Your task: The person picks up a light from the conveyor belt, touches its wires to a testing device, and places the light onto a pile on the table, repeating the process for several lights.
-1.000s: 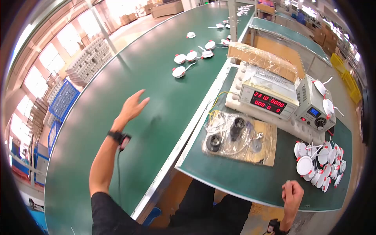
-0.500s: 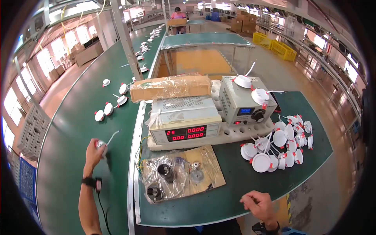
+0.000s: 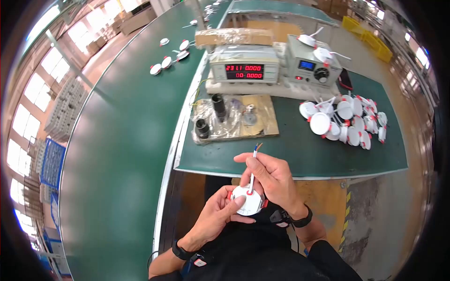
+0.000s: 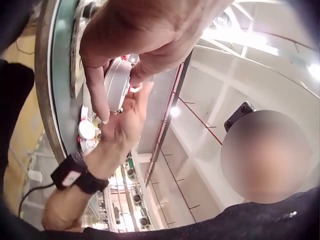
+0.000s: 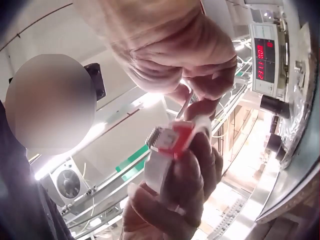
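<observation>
My left hand (image 3: 213, 219) holds a round white LED downlight (image 3: 247, 206) over my lap, its thumb lying across the back face. Between the thumb and fingers of my right hand (image 3: 277, 180) is the downlight's white cable (image 3: 251, 181), which stands upward. Blue and brown wire ends (image 3: 258, 148) poke out above that grip. In the right wrist view, a red spring clip (image 5: 183, 139) shows on the downlight's side. The left wrist view has the downlight's rim (image 4: 118, 82) between both hands.
On the green bench, a board (image 3: 269, 119) carries two black sockets under plastic film. Behind it stand a meter (image 3: 243, 68) with red digits and a grey power unit (image 3: 311, 61). Several downlights (image 3: 320, 123) are piled at right; others (image 3: 166, 62) lie on the green conveyor (image 3: 122, 154).
My left hand reached over the conveyor, grasped a downlight and brought it to my lap. My right hand moved left from the bench edge and now pinches the cable. The head view shifted.
</observation>
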Demonstrator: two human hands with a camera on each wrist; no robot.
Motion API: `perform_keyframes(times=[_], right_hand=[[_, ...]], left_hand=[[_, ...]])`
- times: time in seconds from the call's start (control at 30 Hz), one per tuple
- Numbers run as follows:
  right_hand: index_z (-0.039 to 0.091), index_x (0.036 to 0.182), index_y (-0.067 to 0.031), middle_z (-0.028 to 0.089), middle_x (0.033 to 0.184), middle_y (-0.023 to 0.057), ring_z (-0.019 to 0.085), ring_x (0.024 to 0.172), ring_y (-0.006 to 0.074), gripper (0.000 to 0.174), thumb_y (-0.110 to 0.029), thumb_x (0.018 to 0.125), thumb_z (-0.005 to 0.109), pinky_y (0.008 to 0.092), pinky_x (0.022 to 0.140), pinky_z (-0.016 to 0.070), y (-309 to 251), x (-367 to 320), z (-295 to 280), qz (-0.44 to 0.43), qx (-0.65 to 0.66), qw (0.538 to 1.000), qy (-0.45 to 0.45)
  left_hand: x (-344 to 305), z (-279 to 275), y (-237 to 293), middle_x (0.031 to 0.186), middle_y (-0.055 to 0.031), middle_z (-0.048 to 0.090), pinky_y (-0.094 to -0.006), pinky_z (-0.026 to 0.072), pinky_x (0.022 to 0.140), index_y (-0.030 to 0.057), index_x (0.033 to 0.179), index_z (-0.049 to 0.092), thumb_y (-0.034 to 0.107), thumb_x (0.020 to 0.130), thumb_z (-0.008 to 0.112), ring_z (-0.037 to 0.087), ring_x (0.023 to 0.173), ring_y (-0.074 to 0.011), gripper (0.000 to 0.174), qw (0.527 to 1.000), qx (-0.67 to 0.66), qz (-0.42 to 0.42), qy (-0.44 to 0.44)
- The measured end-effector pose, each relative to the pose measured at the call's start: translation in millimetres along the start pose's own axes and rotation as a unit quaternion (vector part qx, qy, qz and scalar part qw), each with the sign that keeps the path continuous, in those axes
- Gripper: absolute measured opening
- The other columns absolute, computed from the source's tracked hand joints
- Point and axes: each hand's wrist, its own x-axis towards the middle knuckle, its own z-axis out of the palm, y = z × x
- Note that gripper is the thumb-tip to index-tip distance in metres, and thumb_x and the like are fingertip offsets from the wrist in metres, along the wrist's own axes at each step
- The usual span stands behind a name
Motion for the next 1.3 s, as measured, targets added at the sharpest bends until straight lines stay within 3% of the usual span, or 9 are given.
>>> perform_keyframes(times=[0.13,0.23,0.33,0.6,0.87,1.0,1.1,1.23,1.3], right_hand=[[0.066,0.118,0.0000,0.058,0.062,0.0016,0.052,0.056,0.0051,0.034,-0.029,0.108,0.052,0.0239,0.052,0.0409,3.8,-20.4,-7.2,-0.020,-0.057,0.997,0.048],[0.067,0.108,0.0008,0.057,0.059,0.0039,0.054,0.054,0.0082,0.030,-0.025,0.107,0.053,0.0280,0.052,0.0433,0.7,-25.5,-1.4,-0.015,-0.124,0.991,0.050],[0.066,0.101,0.0026,0.059,0.059,0.0066,0.057,0.054,0.0099,0.027,-0.022,0.105,0.056,0.0294,0.054,0.0452,-4.6,-23.3,6.5,-0.013,-0.187,0.982,0.015],[0.065,0.097,0.0007,0.057,0.063,0.0009,0.049,0.055,0.0049,0.032,-0.025,0.109,0.049,0.0237,0.052,0.0397,4.0,-16.8,9.3,0.014,-0.139,0.990,0.008],[0.063,0.093,-0.0011,0.054,0.061,0.0002,0.046,0.053,0.0049,0.032,-0.026,0.108,0.050,0.0240,0.049,0.0371,7.1,-5.0,14.6,0.031,-0.120,0.992,-0.014],[0.063,0.092,0.0006,0.055,0.061,0.0044,0.050,0.052,0.0099,0.029,-0.022,0.107,0.053,0.0282,0.050,0.0409,13.5,-1.5,14.8,-0.037,-0.169,0.984,0.051],[0.066,0.094,0.0001,0.057,0.063,0.0093,0.053,0.053,0.0124,0.023,-0.018,0.105,0.056,0.0312,0.051,0.0440,18.4,2.6,19.7,-0.068,-0.208,0.971,0.101],[0.067,0.095,0.0013,0.060,0.065,0.0046,0.053,0.056,0.0079,0.029,-0.023,0.106,0.056,0.0280,0.052,0.0436,33.1,14.2,8.6,-0.059,-0.177,0.979,0.081],[0.068,0.095,0.0014,0.062,0.067,0.0026,0.054,0.057,0.0076,0.032,-0.025,0.107,0.054,0.0267,0.052,0.0433,40.1,19.5,3.1,-0.067,-0.148,0.984,0.068]], left_hand=[[-5.1,-9.8,1.1,0.114,-0.0084,0.065,-0.0269,0.0570,0.081,-0.0046,0.131,0.056,0.017,0.102,0.064,0.065,0.102,-0.0124,0.037,0.940,0.290,0.173,0.055],[6.3,9.5,38.0,0.096,-0.0072,0.070,-0.0243,0.0532,0.065,-0.0040,0.119,0.066,0.013,0.101,0.062,0.063,0.072,-0.0090,0.025,0.895,0.287,0.282,0.192],[23.0,27.3,53.9,0.081,-0.0008,0.069,-0.0198,0.0455,0.057,-0.0024,0.109,0.071,0.018,0.099,0.069,0.059,0.065,-0.0022,0.023,0.890,0.268,0.342,0.140],[42.2,-9.2,46.2,0.076,0.0017,0.064,-0.0214,0.0415,0.050,-0.0006,0.104,0.069,0.025,0.104,0.061,0.054,0.057,-0.0051,0.027,0.989,-0.078,0.128,-0.015],[53.9,-2.2,25.4,0.090,-0.0040,0.069,-0.0210,0.0492,0.068,-0.0039,0.105,0.070,0.018,0.105,0.060,0.062,0.078,-0.0058,0.024,0.910,0.154,0.353,0.151],[56.4,-6.4,17.9,0.102,-0.0072,0.070,-0.0250,0.0525,0.080,-0.0054,0.122,0.067,0.021,0.106,0.057,0.066,0.088,-0.0106,0.032,0.955,0.115,0.259,0.085],[55.7,2.5,18.1,0.104,-0.0085,0.070,-0.0261,0.0528,0.083,-0.0066,0.126,0.064,0.023,0.107,0.056,0.066,0.091,-0.0119,0.037,0.981,-0.101,0.158,0.048],[60.8,4.1,7.2,0.133,-0.0101,0.063,-0.0293,0.0488,0.095,-0.0033,0.140,0.055,0.030,0.108,0.051,0.063,0.109,-0.0125,0.046,0.970,0.051,0.234,0.034],[62.2,-7.0,9.2,0.136,-0.0093,0.060,-0.0312,0.0474,0.099,-0.0023,0.149,0.044,0.032,0.109,0.050,0.060,0.113,-0.0131,0.054,0.985,0.033,0.171,0.006]])
